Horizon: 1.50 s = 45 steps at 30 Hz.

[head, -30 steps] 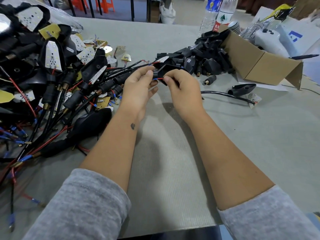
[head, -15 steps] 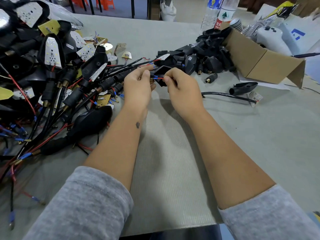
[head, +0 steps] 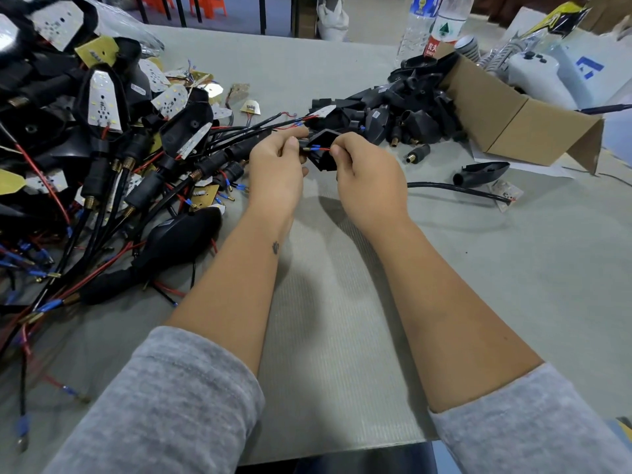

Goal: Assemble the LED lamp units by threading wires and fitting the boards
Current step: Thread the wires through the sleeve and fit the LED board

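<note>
Grey sleeves [head: 164, 405] frame the near edge of the grey counter [head: 342, 336]. Mid-counter, the left hand [head: 275, 169] and right hand [head: 367, 176] meet, both raised above the surface. The fingers of each hand are curled: between them they grip a black lamp housing [head: 323, 150], and the right pinches its red wire [head: 323, 149]. Left lies a heap of wired lamp units [head: 113, 148]. Farther right, loose black housings [head: 403, 111] spill beside a cardboard box [head: 513, 118], with bottles [head: 431, 25] at the far edge.
</note>
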{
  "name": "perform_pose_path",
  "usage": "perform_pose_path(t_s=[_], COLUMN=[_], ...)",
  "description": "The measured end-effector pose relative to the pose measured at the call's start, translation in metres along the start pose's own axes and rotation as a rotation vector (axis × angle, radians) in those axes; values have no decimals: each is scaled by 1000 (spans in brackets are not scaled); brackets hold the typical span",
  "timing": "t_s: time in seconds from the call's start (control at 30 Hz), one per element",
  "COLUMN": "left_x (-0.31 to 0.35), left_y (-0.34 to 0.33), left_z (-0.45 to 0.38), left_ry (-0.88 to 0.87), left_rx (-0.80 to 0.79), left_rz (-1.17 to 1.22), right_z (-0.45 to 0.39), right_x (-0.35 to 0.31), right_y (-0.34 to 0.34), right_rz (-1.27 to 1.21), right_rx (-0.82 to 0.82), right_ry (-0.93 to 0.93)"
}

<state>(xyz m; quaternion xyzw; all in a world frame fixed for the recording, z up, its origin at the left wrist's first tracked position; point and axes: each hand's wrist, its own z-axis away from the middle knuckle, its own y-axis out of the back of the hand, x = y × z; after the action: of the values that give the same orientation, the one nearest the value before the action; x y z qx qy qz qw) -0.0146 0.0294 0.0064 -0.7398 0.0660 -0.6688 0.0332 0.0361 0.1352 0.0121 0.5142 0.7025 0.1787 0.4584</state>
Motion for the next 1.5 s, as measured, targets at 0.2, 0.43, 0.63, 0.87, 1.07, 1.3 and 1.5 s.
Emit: perform_pose_path(t_s=[0.2, 0.43, 0.63, 0.87, 1.07, 1.3, 1.5], left_x=[2, 4, 6, 10, 12, 12, 13], left_y=[0, -1, 0, -3, -1, 0, 2], left_z=[1, 4, 4, 11, 11, 12, 7], left_ry=[29, 10, 33, 95, 115, 130, 165], left_rx=[26, 3, -61, -181, -193, -116, 15], left_rz=[45, 112, 200, 232, 244, 371, 466], right_z=[0, 1, -2, -2, -2, -3, -5], right_x=[-1, -3, -1, -3, -2, -1, 2], right_y=[2, 0, -2, -3, -4, -7, -5], right_rz=[66, -220, -300, -406, -464, -254, 7], right_rx=[46, 29, 33, 157, 142, 77, 73], right_ry=[8, 28, -12, -74, -89, 1, 11])
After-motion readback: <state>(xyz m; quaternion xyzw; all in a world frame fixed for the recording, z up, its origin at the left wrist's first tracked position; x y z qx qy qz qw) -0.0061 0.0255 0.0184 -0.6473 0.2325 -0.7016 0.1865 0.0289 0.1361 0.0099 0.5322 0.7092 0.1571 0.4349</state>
